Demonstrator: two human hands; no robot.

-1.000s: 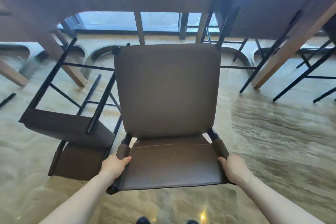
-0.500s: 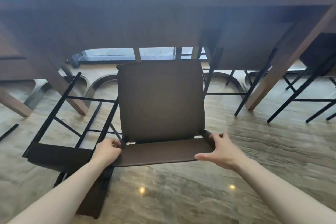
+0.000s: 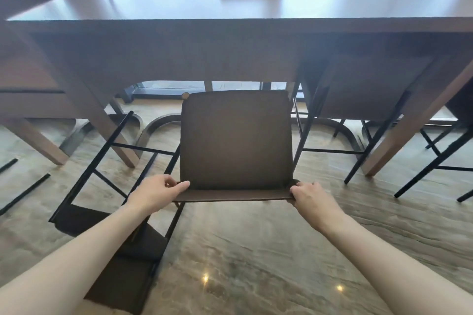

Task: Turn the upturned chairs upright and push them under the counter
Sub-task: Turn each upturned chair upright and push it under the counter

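The chair point(image 3: 236, 140) stands upright at the centre of the view, its backrest top gripped at both corners: the left hand point(image 3: 156, 193) has its fingers point(image 3: 179, 185) curled over the 9 o'clock corner, the right hand point(image 3: 311, 199) is closed on the 3 o'clock corner. The seat's far edge lies just at the near edge of the surface point(image 3: 230, 5), so I judge the push is only partly done. The main risk sits at 8 o'clock: an upturned chair point(image 3: 107, 217) lies on the floor point(image 3: 256, 250) just beside the held one, its black legs slanting up toward 11 o'clock. A push that drifts left could catch those legs and jam or twist the chair. At 2 o'clock another chair's legs point(image 3: 304, 125) stand close; drifting right could knock them. Uneven force from the two hands would swing the seat off line. The glossy floor may let the feet skid suddenly, sending the backrest against the surface edge.
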